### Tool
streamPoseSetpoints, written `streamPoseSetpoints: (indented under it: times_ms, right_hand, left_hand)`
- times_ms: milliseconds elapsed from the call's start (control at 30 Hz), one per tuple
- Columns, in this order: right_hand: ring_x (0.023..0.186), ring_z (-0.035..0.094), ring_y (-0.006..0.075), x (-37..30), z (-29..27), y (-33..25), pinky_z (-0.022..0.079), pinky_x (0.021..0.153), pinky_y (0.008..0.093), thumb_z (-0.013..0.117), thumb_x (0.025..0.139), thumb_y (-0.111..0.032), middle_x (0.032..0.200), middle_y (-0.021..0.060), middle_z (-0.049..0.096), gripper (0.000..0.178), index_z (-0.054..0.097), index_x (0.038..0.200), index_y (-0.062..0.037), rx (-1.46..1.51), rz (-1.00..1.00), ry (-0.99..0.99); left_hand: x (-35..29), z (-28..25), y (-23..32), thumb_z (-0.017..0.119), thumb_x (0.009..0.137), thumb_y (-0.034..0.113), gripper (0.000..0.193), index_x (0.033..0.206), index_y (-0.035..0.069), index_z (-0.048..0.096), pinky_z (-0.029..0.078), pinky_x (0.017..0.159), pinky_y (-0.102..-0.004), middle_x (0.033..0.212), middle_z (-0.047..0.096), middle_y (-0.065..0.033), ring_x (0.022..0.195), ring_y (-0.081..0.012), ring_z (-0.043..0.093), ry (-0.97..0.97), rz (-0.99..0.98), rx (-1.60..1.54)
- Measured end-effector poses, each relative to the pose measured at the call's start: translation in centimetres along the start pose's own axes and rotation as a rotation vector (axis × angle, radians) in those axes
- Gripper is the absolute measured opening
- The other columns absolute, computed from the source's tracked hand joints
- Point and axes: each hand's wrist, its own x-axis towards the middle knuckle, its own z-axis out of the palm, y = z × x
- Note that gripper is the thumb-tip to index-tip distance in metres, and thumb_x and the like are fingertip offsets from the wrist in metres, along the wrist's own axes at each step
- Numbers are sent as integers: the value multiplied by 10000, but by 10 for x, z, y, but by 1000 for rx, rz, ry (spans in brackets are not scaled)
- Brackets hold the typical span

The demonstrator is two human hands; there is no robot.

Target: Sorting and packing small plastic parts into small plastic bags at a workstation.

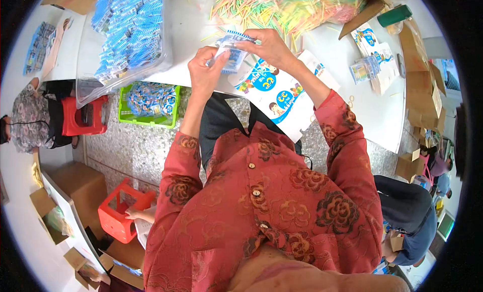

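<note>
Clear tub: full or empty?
Not empty: blue packets heap across the tub. Whether brim-full, cannot tell: far end out of frame.

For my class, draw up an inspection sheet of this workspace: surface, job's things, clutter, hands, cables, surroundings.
Surface: smooth white tabletop.
Job's things: small blue-and-white plastic packet, held; clear plastic bin of blue packets; heaped thin pink, yellow and green sticks.
Clutter: flat white sheets with blue designs; dark green cylinder.
Hands: left hand and right hand both pinch the packet.
Cables: nothing clearly seen.
Surroundings: lime-green plastic crate, red plastic stools, speckled floor, other people.
</note>
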Motion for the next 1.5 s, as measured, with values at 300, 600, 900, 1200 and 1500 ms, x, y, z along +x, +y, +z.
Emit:
streamPoseSetpoints:
  times_ms: [300, 600, 900, 1200, 1500]
  right_hand:
    - [614, 549, 192, -21, -24, -35, 436, 585, 325, 653, 803, -208, 707, 112, 583, 215, 622, 874, -7, -29, -97, -49]
    - [756, 588, 216, -34, -32, -48, 473, 677, 315, 699, 733, -130, 845, 84, 614, 295, 614, 999, -35, 77, -126, 50]
    - [862, 571, 214, -48, -30, -48, 473, 736, 313, 700, 735, -105, 913, 79, 589, 257, 613, 969, -43, -182, -377, 215]
    - [708, 593, 187, -47, -40, -15, 466, 628, 295, 672, 788, -121, 808, 91, 622, 173, 601, 890, -1, -201, -160, 300]
    - [692, 554, 64, -52, -45, 9, 455, 625, 234, 638, 838, -120, 759, 45, 625, 151, 593, 928, -7, -1, 81, 254]
  left_hand:
    - [-6, -4, 27, 715, 761, 89, 133, 757, -23, 642, 426, 609, -250, 709, 617, -47, 636, -103, 533, -187, -9, 4]
    - [-15, 1, 44, 733, 737, 16, 119, 720, 5, 616, 405, 608, -195, 710, 598, 13, 663, -35, 502, -146, -180, -231]
    - [-20, 4, 38, 740, 731, 7, 161, 727, 25, 581, 400, 615, -186, 725, 590, 17, 671, -28, 494, -68, -156, -256]
    - [-8, -1, 30, 713, 765, 25, 114, 739, 42, 603, 337, 540, -177, 685, 572, 42, 596, -7, 440, -89, -283, -423]
    - [36, -18, -23, 739, 751, 142, 182, 789, -13, 651, 363, 510, -223, 644, 605, 15, 556, -41, 430, -199, -347, 26]
